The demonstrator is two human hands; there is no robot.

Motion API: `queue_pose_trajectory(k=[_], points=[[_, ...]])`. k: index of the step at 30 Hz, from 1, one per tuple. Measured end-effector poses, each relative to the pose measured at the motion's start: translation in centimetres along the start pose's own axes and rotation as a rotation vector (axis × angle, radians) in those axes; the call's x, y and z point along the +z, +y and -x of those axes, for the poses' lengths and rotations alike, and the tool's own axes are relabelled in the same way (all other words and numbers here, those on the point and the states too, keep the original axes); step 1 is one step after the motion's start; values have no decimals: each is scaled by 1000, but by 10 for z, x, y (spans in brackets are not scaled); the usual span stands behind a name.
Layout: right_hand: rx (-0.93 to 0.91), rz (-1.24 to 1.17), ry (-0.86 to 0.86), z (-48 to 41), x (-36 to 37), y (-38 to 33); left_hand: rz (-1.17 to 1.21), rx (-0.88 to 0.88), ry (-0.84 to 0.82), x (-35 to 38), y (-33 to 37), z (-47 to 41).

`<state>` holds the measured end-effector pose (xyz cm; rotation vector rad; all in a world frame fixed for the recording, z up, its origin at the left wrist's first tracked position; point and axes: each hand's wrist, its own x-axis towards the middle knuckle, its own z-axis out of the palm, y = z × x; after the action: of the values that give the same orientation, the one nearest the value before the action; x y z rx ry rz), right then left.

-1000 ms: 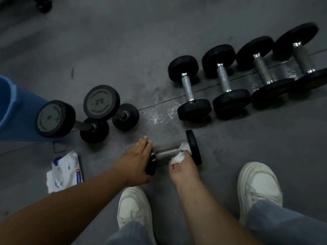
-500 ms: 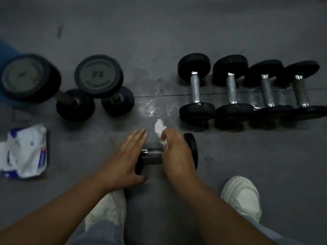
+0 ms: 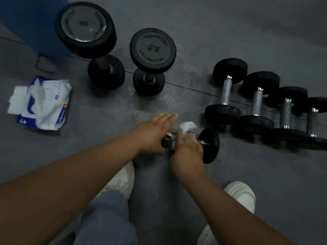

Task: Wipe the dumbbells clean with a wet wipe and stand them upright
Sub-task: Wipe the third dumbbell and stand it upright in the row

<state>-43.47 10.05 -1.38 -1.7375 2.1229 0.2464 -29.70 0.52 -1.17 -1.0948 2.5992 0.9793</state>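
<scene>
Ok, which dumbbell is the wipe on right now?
The small dumbbell lying just ahead of the shoes: the right hand holds the wet wipe on its handle, the left hand rests on its end. It alone is being handled.

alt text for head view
Right hand grips a wipe on the bar of a dumbbell lying on the floor; the flat left hand steadies its end. Two dumbbells stand upright beyond, four lie at right, a wipe pack at left.

matt rubber dumbbell (image 3: 210,145), metal handle
</scene>
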Motion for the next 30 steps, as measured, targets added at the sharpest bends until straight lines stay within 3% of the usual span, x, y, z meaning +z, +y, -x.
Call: queue_pose_trajectory(k=[2, 6, 9, 12, 14, 16, 19, 21, 24, 27, 30], points=[[-112, 6, -40, -13, -4, 2, 44, -32, -67, -14, -4, -13], [72, 42, -49, -20, -13, 14, 55, -72, -72, -14, -4, -12], [-108, -7, -90, 0, -6, -2, 47, -38, -7, 4, 6, 18], [38, 30, -138, 5, -10, 14, 32, -1, 26, 13, 15, 51], [16, 32, -165, 23, -3, 5, -20, -57, 42, 17, 18, 61], [-101, -6, -183, 42, 6, -3, -77, -120, -31, 21, 16, 63], [26, -2, -172, 54, 7, 12, -109, -103, -113, 26, 18, 70], [43, 9, -183, 68, 7, 1, -103, -80, -110, 29, 20, 77], [-120, -51, -230, 86, 12, -16, -103, -37, -95, 36, 21, 86], [57, -83, -206, 77, 11, 8, -115, -23, -127, 40, 20, 93], [-55, -180, -221, 74, 5, 6, -109, -14, -140, 43, 20, 94]])
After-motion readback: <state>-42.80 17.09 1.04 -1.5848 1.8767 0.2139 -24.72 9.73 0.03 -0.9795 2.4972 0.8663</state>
